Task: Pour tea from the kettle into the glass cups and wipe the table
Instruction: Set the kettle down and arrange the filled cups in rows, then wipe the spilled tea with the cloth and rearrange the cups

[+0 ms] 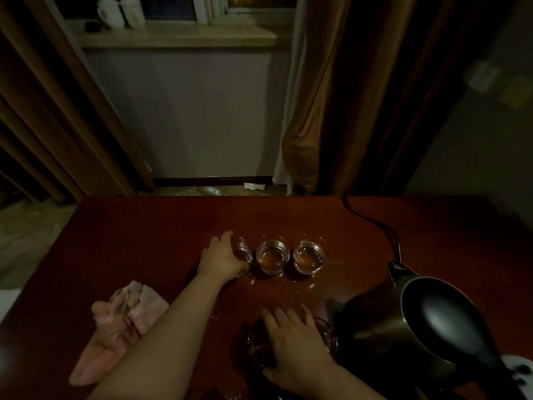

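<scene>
Glass cups in a row at the middle of the bench, kettle at its right edge
Nearest the left, a crumpled pink cloth lies toward the near edge of the dark wooden bench; the left hand has its grip curled round the leftmost glass cup, which tilts; just beside it stand a middle glass cup and a right glass cup, both upright with amber tea inside, and small droplets speckle the wood in front of them; nearer the front edge the right hand lies over a larger glass vessel, fingers spread across its top, its grip not clear enough to tell; the dark metal kettle sits close by, a black cord trailing to the far edge
</scene>
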A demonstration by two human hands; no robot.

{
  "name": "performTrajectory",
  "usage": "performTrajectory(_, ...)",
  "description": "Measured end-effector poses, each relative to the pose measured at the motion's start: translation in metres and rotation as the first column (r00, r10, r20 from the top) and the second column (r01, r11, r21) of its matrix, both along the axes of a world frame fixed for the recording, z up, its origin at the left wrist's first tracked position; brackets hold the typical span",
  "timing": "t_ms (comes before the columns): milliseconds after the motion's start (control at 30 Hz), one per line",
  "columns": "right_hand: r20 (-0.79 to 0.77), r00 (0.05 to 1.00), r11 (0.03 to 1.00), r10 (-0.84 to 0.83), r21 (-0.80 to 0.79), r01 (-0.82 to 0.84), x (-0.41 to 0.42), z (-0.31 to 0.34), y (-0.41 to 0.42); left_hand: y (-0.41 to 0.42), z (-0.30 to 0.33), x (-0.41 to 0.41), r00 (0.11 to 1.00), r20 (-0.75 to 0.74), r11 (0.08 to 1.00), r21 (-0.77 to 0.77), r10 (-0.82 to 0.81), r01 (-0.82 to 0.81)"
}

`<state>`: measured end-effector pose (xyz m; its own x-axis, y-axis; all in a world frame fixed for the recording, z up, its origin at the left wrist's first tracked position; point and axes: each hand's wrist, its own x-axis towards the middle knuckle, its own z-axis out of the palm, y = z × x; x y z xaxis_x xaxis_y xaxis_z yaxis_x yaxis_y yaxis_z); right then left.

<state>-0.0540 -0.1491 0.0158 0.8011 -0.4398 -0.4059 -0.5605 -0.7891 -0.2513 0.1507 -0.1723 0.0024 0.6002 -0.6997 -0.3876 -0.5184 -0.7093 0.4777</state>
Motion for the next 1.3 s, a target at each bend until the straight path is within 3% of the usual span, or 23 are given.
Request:
performTrajectory(133, 0.022, 0.999, 1.000, -0.030, -0.002, 0.030, -0.002, 0.000, 0.002, 0.016, 0.011, -0.009, 0.997, -0.034, 0.997, -0.016, 0.073, -0.073)
performTrajectory(200, 0.020, 0.999, 0.999, -0.027, -0.017, 0.027, -0.003, 0.000, 0.003, 0.040, 0.021, -0.016, 0.994, -0.052, 0.990, -0.103, 0.095, -0.100)
performTrajectory(333, 0.040, 0.999, 0.999, -0.024, -0.044, 0.026, -0.004, -0.002, 0.005, 0.112, 0.025, -0.022, 0.979, -0.194, 0.974, -0.200, 0.067, -0.107)
performTrajectory(400, 0.035, 0.999, 0.998, -0.018, -0.054, 0.020, -0.004, -0.003, 0.006, 0.143, 0.017, -0.017, 0.982, -0.079, 0.949, -0.256, 0.170, -0.185)
performTrajectory(467, 0.036, 0.999, 0.998, -0.020, -0.062, 0.022, -0.004, -0.004, 0.007, 0.164, 0.005, -0.001, 0.925, 0.182, 0.917, -0.290, 0.333, -0.273)
performTrajectory(500, 0.043, 0.999, 0.997, -0.025, -0.065, 0.027, -0.004, -0.005, 0.007, 0.172, -0.002, 0.009, 0.889, 0.248, 0.910, -0.262, 0.386, -0.322)
performTrajectory(567, 0.046, 0.998, 0.997, -0.032, -0.070, 0.035, -0.004, -0.005, 0.007, 0.185, -0.021, 0.028, 0.875, 0.152, 0.888, -0.104, 0.459, -0.447)
performTrajectory(633, 0.026, 0.999, 0.996, -0.045, -0.073, 0.047, -0.004, -0.005, 0.008, 0.190, -0.042, 0.044, 0.894, 0.012, 0.893, 0.023, 0.449, -0.449)
performTrajectory(733, -0.015, 0.995, 0.994, -0.094, -0.058, 0.093, -0.005, -0.003, 0.010, 0.185, -0.050, 0.057, 0.902, 0.017, 0.901, 0.055, 0.431, -0.431)
performTrajectory(800, -0.026, 0.995, 0.994, -0.101, -0.052, 0.099, -0.006, -0.003, 0.012, 0.175, -0.043, 0.054, 0.941, 0.020, 0.937, -0.103, 0.338, -0.334)
performTrajectory(867, -0.014, 0.996, 0.994, -0.090, -0.055, 0.089, -0.006, -0.001, 0.013, 0.165, -0.029, 0.039, 0.990, 0.075, 0.966, -0.240, 0.120, -0.099)
performTrajectory(933, 0.022, 0.997, 0.995, -0.072, -0.065, 0.074, -0.007, 0.001, 0.011, 0.152, -0.014, 0.017, 0.986, 0.049, 0.947, -0.276, -0.157, 0.165)
performTrajectory(1000, 0.057, 0.998, 0.997, -0.024, -0.067, 0.028, -0.008, 0.002, 0.009, 0.132, -0.007, -0.007, 0.899, 0.058, 0.880, -0.184, -0.434, 0.437)
performTrajectory(1067, 0.098, 0.995, 0.998, 0.024, -0.065, -0.018, -0.009, 0.000, 0.007, 0.108, -0.005, -0.021, 0.785, 0.172, 0.786, -0.079, -0.596, 0.614)
performTrajectory(1167, 0.134, 0.989, 0.986, 0.069, -0.158, -0.047, -0.015, -0.013, 0.005, 0.077, -0.004, -0.024, 0.675, 0.221, 0.689, -0.020, -0.704, 0.724)
performTrajectory(1300, 0.184, 0.983, 0.991, 0.022, -0.134, 0.003, -0.014, -0.013, 0.005, 0.049, -0.008, -0.022, 0.565, 0.175, 0.575, 0.005, -0.806, 0.818)
